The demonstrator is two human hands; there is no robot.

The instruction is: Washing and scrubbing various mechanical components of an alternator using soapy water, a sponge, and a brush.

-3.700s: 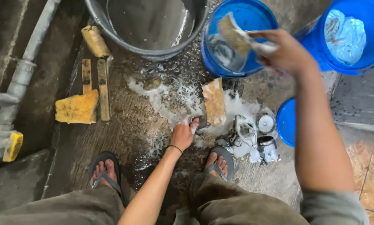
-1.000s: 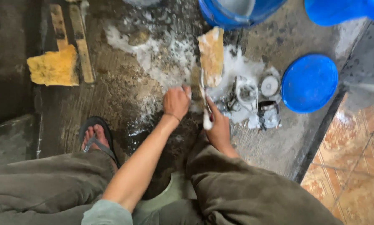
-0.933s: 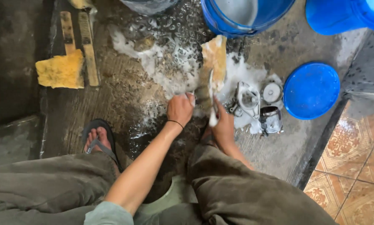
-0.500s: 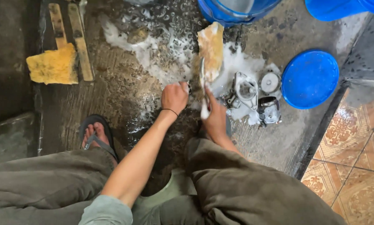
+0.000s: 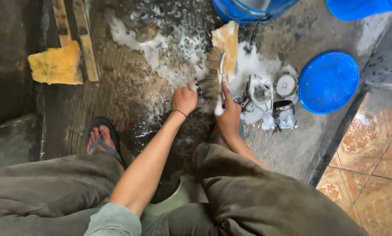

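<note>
Both hands (image 5: 207, 102) (wet floor (image 5: 130, 91) open leftward)

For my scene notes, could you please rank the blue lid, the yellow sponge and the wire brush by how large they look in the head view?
1. blue lid, clearly the largest.
2. yellow sponge.
3. wire brush, held in the right hand; its handle is partly hidden, so its rank against the sponge is unsure.
</note>
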